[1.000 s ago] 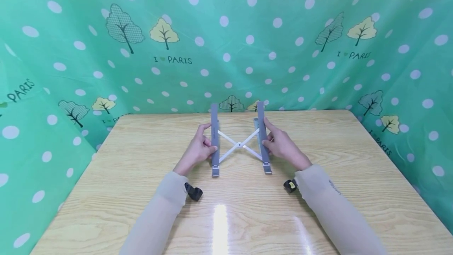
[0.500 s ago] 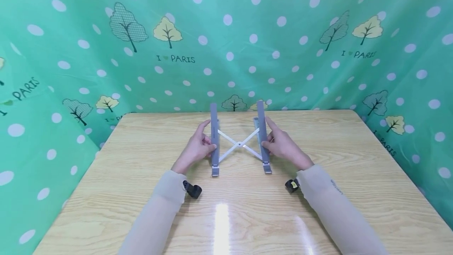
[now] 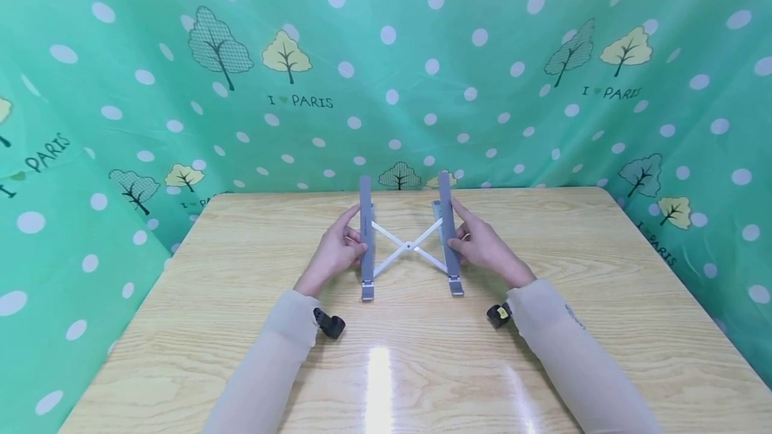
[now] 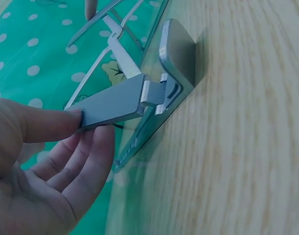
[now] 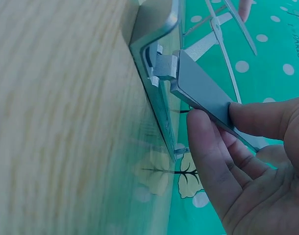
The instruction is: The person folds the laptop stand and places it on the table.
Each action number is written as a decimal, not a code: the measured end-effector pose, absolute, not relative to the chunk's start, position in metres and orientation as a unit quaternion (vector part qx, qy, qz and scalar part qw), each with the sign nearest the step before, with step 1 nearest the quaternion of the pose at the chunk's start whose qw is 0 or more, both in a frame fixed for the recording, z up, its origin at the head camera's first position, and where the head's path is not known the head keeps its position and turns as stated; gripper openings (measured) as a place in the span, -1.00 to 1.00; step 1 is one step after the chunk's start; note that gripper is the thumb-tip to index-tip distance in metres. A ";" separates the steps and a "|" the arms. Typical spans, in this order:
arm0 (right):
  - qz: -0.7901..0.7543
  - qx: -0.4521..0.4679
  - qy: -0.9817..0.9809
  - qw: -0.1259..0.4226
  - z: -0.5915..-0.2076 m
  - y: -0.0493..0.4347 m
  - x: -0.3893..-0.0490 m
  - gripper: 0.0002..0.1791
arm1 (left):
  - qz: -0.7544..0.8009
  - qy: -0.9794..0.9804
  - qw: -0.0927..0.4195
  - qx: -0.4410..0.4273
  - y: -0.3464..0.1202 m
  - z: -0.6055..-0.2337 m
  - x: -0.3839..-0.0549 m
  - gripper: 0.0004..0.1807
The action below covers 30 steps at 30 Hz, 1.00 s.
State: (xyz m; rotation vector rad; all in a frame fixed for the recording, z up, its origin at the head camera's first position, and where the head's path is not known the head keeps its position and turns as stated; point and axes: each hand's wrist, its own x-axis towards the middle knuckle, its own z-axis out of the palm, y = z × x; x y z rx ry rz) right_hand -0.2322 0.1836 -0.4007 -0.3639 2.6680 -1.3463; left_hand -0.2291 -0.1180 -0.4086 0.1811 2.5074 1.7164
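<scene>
A grey folding laptop stand [image 3: 367, 220] stands unfolded on the table, its two long arms joined by a silver X-shaped brace [image 3: 409, 246]. My left hand [image 3: 334, 251] pinches the stand's left arm, thumb on top and fingers beneath, as the left wrist view shows. On the other side, my right hand [image 3: 482, 244] pinches the right arm [image 3: 448, 226] in the same way. In both wrist views the upper bar [image 4: 112, 103] rises at an angle from a hinge [image 5: 165, 66] near the front lip [image 4: 179, 51], which touches the tabletop.
The stand is on a wood-grain table [image 3: 241, 246] with a bright light reflection near the front. Behind and at both sides hangs a green dotted curtain [image 3: 386, 86] with printed trees. Each wrist wears a small black camera [image 3: 329, 323].
The head view has shifted very slightly. Both hands keep their hold, and the stand shows no clear change.
</scene>
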 end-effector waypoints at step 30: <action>-0.441 -0.117 0.887 0.078 -0.398 0.181 -0.230 0.00 | 0.544 0.837 0.052 0.037 -0.117 -0.407 -0.227 0.08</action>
